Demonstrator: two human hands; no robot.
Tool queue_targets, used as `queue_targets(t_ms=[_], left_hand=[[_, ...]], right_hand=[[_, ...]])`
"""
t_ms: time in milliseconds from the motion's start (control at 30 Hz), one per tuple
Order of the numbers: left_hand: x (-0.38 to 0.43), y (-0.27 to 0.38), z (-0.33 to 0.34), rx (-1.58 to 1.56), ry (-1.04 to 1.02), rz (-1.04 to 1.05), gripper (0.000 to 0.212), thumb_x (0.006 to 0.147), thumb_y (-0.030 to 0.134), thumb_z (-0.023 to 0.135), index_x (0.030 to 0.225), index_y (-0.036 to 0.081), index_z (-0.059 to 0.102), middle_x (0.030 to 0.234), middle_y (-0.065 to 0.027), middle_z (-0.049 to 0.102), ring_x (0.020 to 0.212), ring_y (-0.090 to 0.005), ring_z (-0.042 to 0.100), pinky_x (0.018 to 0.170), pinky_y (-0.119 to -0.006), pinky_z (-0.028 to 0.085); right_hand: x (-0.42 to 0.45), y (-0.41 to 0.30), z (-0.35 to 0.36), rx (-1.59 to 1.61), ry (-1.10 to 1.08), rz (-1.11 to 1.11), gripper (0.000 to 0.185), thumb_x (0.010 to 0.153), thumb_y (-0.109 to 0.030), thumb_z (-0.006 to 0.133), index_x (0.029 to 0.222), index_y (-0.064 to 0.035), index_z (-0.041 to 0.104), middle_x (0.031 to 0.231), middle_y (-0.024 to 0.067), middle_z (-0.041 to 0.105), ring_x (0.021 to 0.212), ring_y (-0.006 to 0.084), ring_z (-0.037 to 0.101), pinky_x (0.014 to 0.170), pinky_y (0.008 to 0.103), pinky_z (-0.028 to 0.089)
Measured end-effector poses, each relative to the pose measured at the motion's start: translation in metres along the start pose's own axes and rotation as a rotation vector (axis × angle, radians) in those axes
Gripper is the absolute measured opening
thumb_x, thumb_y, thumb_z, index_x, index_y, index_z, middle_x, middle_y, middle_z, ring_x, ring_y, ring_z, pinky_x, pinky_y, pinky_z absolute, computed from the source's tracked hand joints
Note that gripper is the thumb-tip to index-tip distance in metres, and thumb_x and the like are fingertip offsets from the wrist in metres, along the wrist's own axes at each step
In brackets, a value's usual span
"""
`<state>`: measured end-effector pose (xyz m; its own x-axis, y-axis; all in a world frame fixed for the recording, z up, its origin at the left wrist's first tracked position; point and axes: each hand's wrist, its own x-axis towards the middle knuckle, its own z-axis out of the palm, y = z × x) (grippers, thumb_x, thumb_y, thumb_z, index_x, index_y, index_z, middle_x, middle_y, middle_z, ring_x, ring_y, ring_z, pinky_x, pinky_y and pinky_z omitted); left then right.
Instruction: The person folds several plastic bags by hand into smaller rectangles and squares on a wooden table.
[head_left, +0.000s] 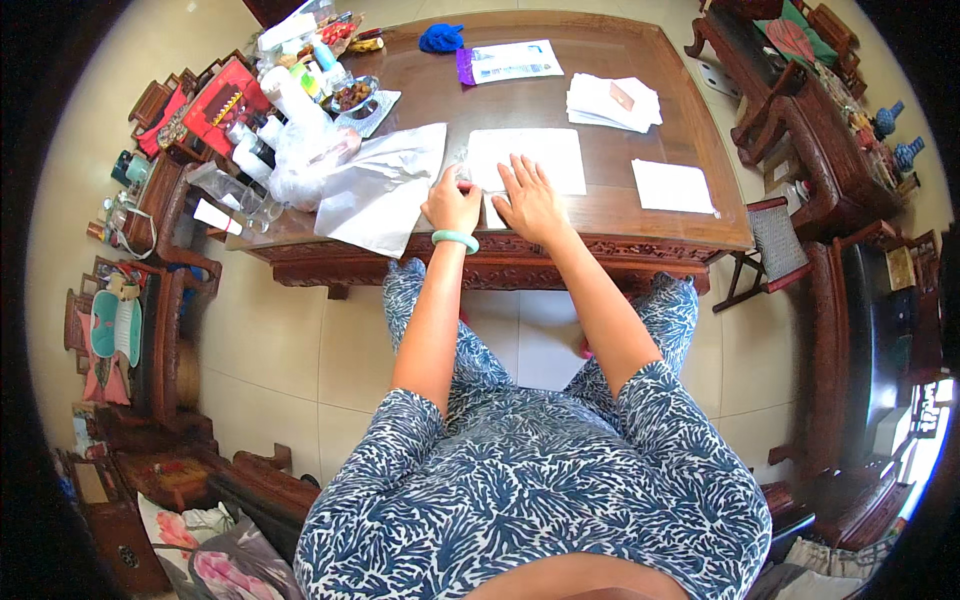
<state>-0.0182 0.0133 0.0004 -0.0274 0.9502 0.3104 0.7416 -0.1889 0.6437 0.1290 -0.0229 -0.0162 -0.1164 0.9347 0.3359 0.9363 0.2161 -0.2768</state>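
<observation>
My right hand (534, 201) lies palm down with its fingers apart on the lower part of a white paper sheet (525, 146). Just left of it, my left hand (451, 204), above a pale green bangle (455, 240), has its fingers curled near the sheet's lower left corner. A small reddish spot shows at those fingertips, and I cannot tell whether anything is held. Between the hands a narrow pale strip (495, 214) is partly hidden. A crinkled, translucent plastic sheet (390, 187) lies left of my left hand.
The wooden table (517, 109) carries a stack of white papers (611, 105), a single white sheet (675, 187), a purple-ended packet (517, 61) and blue cloth (441, 37). Bottles, bags and a snack bowl (352, 95) crowd the left side. A folding stool (776, 240) stands at the right.
</observation>
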Motion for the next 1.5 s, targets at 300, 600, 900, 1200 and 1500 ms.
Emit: queue_targets(t_ms=[300,600,900,1200,1500], left_hand=[[0.021,0.002,-0.01,-0.12,-0.126,0.05,0.032,0.074,0.015,0.071,0.105,0.013,0.066,0.078,-0.0047,0.069,0.073,-0.0214,0.066,0.069,-0.035,0.05],[0.036,-0.003,-0.001,-0.442,-0.094,-0.123,0.052,0.072,0.01,0.076,0.118,0.002,0.053,0.077,-0.0107,0.064,0.057,-0.0159,0.062,0.056,-0.03,0.053],[0.041,-0.019,0.01,-0.369,-0.14,-0.137,0.077,0.063,0.007,0.084,0.127,0.001,0.044,0.086,-0.0129,0.068,0.064,-0.0149,0.063,0.059,-0.029,0.052],[0.025,-0.016,-0.001,-0.604,-0.15,-0.201,0.045,0.074,-0.001,0.07,0.116,-0.002,0.055,0.078,-0.0118,0.068,0.059,-0.0139,0.062,0.053,-0.026,0.051],[0.017,-0.001,-0.001,-0.654,-0.062,-0.25,0.033,0.085,0.02,0.066,0.112,0.002,0.058,0.071,-0.0095,0.066,0.056,-0.0144,0.062,0.055,-0.027,0.049]], right_hand=[[0.0,0.0,-0.002,0.002,0.015,-0.004,0.06,0.094,-0.042,0.045,0.14,-0.0033,0.039,0.148,0.0236,0.031,0.14,0.0359,0.026,0.116,0.0448,0.016],[0.002,0.0,0.007,0.001,0.032,-0.009,0.061,0.093,-0.043,0.045,0.14,-0.0031,0.039,0.148,0.0226,0.032,0.14,0.0349,0.025,0.116,0.0452,0.015],[0.0,0.003,0.009,0.002,0.051,-0.002,0.062,0.093,-0.042,0.047,0.139,-0.003,0.04,0.147,0.0219,0.033,0.139,0.0348,0.027,0.115,0.0459,0.017],[0.001,0.004,0.009,0.029,0.037,-0.008,0.062,0.093,-0.042,0.046,0.14,-0.0029,0.038,0.148,0.0216,0.032,0.14,0.0354,0.026,0.115,0.0467,0.016],[0.0,0.004,0.006,0.032,0.024,-0.002,0.063,0.092,-0.042,0.047,0.141,-0.0038,0.037,0.148,0.0214,0.032,0.14,0.0348,0.025,0.116,0.0453,0.016]])
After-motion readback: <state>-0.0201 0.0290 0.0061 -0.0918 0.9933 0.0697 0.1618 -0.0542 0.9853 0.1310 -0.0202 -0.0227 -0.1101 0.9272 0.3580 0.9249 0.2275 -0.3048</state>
